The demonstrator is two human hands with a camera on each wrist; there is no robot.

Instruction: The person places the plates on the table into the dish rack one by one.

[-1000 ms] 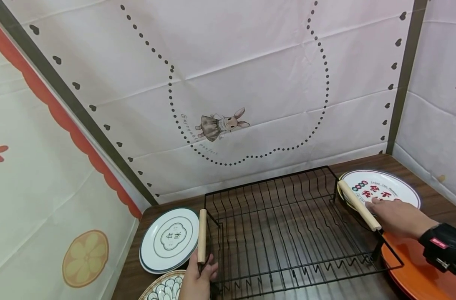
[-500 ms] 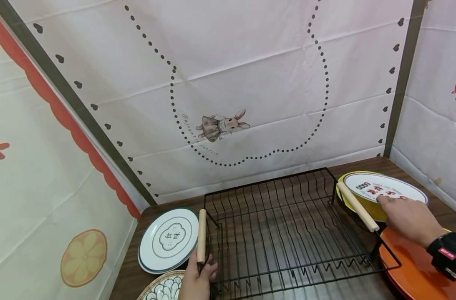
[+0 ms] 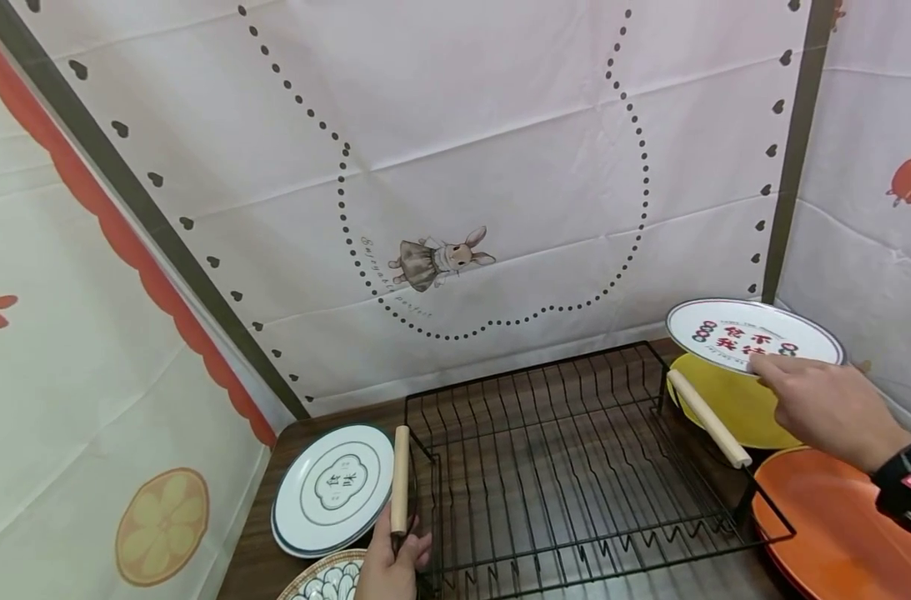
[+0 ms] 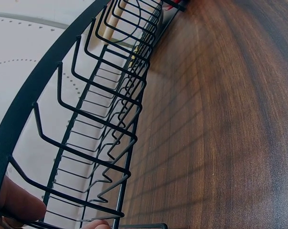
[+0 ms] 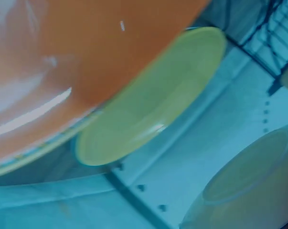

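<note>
My right hand (image 3: 781,371) pinches the near rim of a white plate with red characters (image 3: 748,332) and holds it in the air above a yellow plate (image 3: 725,404). The white plate's underside (image 5: 249,186) shows in the right wrist view. My left hand (image 3: 398,554) grips the front left corner of a black wire dish rack (image 3: 575,467), just below its left wooden handle (image 3: 400,479). In the left wrist view my fingertips (image 4: 19,205) curl round the rack's frame (image 4: 62,71).
An orange plate (image 3: 838,525) lies at the front right beside the rack's right wooden handle (image 3: 708,417). A white blue-rimmed plate (image 3: 335,487) and a patterned plate (image 3: 323,579) lie left of the rack. Cloth walls close in the brown wooden table (image 4: 220,119) on three sides.
My right hand has lifted the white printed plate up off the yellow plate, which now shows fully. The left hand has stayed on the rack corner.
</note>
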